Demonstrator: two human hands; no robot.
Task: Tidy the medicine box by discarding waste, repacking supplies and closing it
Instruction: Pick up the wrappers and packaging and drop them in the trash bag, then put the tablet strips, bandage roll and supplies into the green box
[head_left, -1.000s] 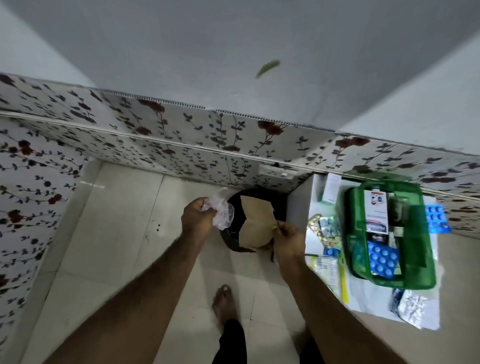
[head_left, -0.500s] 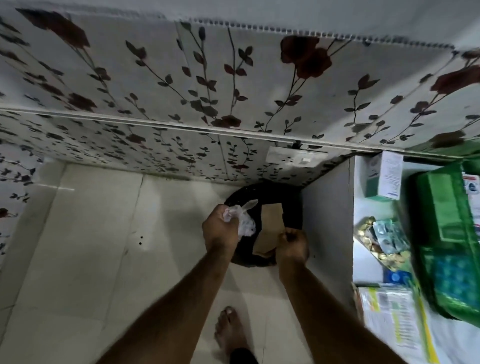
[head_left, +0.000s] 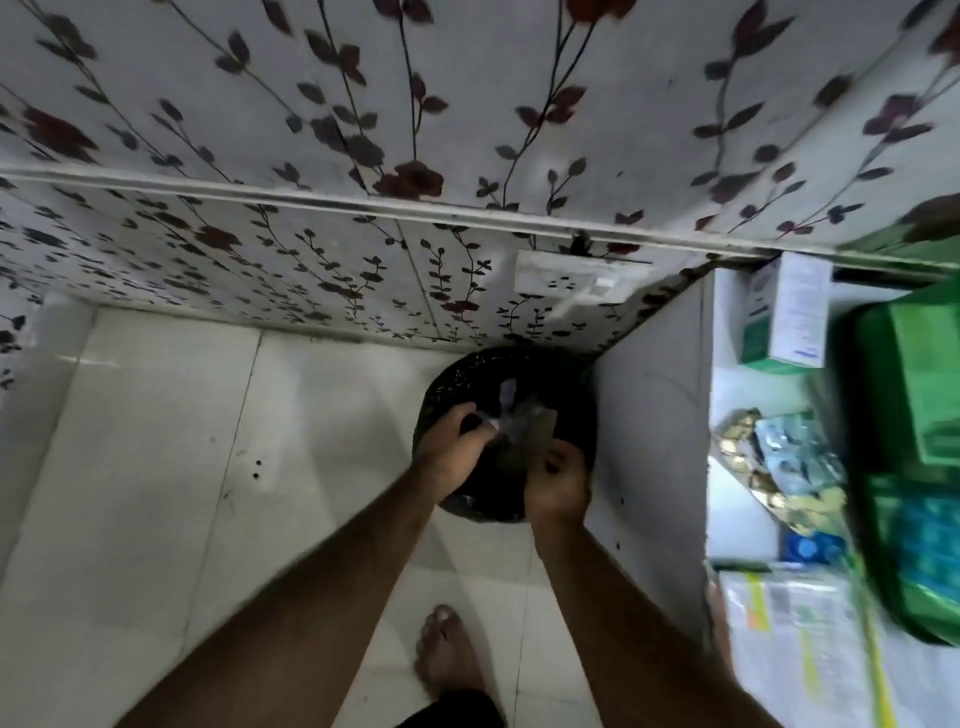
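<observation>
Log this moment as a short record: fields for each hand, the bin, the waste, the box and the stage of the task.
left hand: over the bin, pinching crumpled clear plastic wrap
right hand: over the bin, fingers at a brown paper piece
bin: round black waste bin on the tiled floor, beside the white counter
waste: both pieces inside the bin's mouth; whether released, cannot tell
box: green plastic medicine box on the counter, blurred
stage: discarding waste; repacking not yet done
</observation>
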